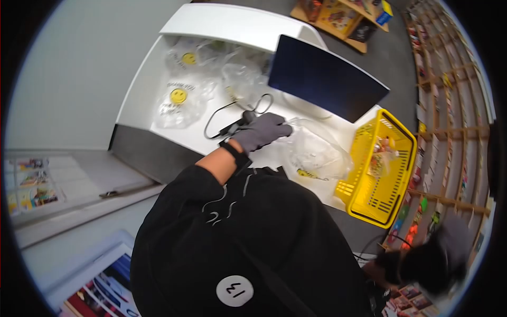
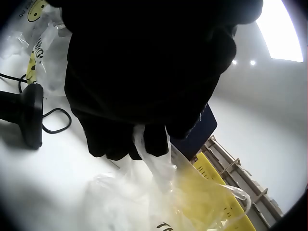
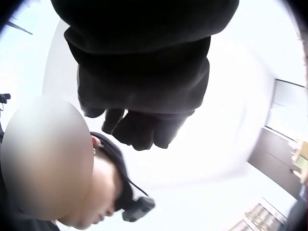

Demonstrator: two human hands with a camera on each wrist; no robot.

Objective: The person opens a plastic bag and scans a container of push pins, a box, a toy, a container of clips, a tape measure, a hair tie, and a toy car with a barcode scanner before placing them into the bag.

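White counter [image 1: 193, 132] carries the work area; stocked shelves [image 1: 459, 129] run beyond the yellow basket [image 1: 364, 140], which is taken as reference for all places.

Item: clear plastic bag [image 1: 317, 153], smiley print near its lower edge, lying loose on the counter just to the left of the basket. Left hand [image 1: 261, 132], gloved in grey, is farther left of the basket and pinches a narrow strip of the bag; the left wrist view shows the strip caught between the fingers. Right hand [image 1: 454, 238], blurred, is to the right of the basket; fingers close together, loosely bent, nothing seen in them.

Handling (judged): very light, limp, somewhat slippery, layers likely to cling; thin film could stretch or tear. Best hold: handle strips or mouth edge, one layer per hand.

Outward: small packaged goods [image 1: 381, 158] inside the basket; dark screen [image 1: 327, 76] behind and left of it; black handheld device [image 1: 231, 128] with looped cable, well left of it; more smiley bags [image 1: 179, 103] farthest left of it.
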